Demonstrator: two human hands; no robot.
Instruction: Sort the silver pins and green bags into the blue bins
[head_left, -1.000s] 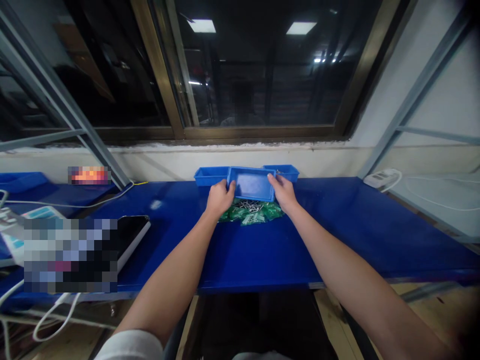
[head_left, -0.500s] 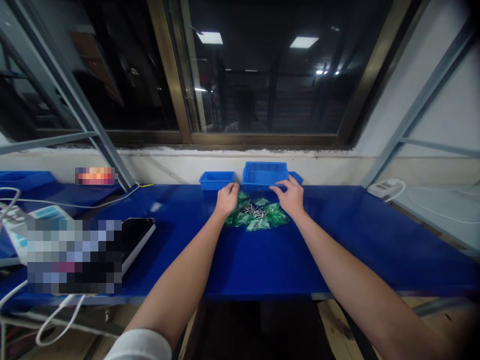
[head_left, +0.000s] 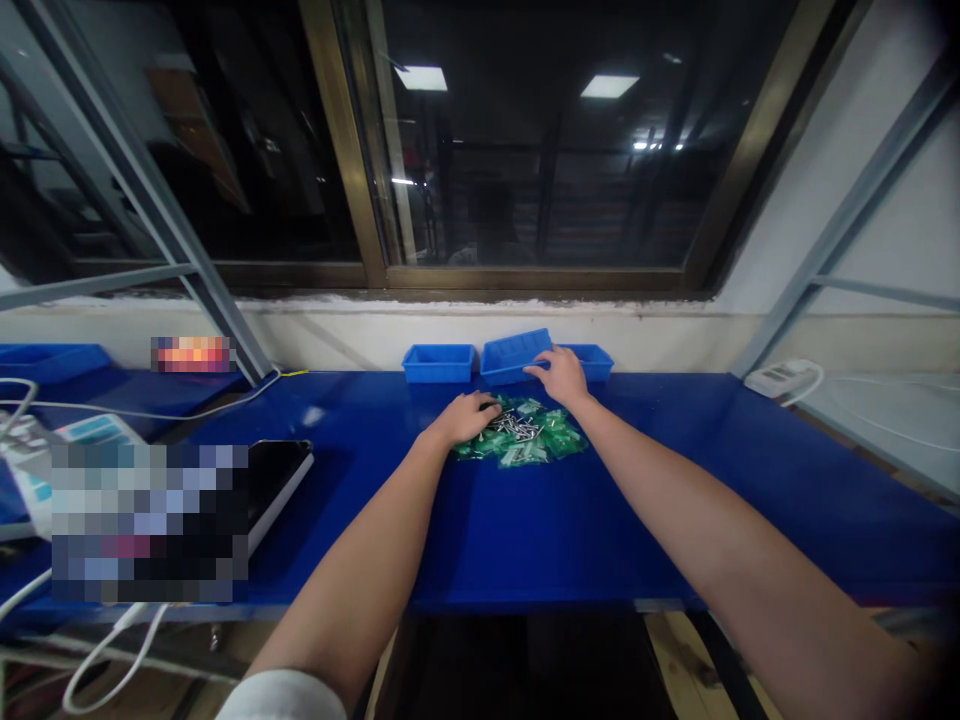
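So the bit in hand here is a two-handed one; the right hand [head_left: 566, 377] has its grip on the near rim of the middle blue bin [head_left: 514, 352], thumb and fingers pinching near the corner; the bin sits at a tilt, and I can't tell how much of it rests on the worktop [head_left: 525, 530]; the left hand [head_left: 466, 418] is down at the left edge of the loose screws [head_left: 519, 427], fingers a bit bent and thumb out to the side; can't tell whether that grip has caught anything or is just touching.

The screws, or nails, too small to be sure, lie heaped on top of green packets [head_left: 561, 440], just in front of the bins; the left blue bin [head_left: 439, 365] and right blue bin [head_left: 596, 362] flank the middle one near the wall, the right one partly behind the hand.

My take: any move of that middle bin calls for a steady pinch on the rim and a level wrist; fingers working in the heap need a light touch, since loose metal bits would scatter easily.

As for brands or labels, no luck; the packets have pale patches but nothing legible, and the stuff at far left is pixelated; the white power strip [head_left: 780, 377] at right shows no readable writing either.
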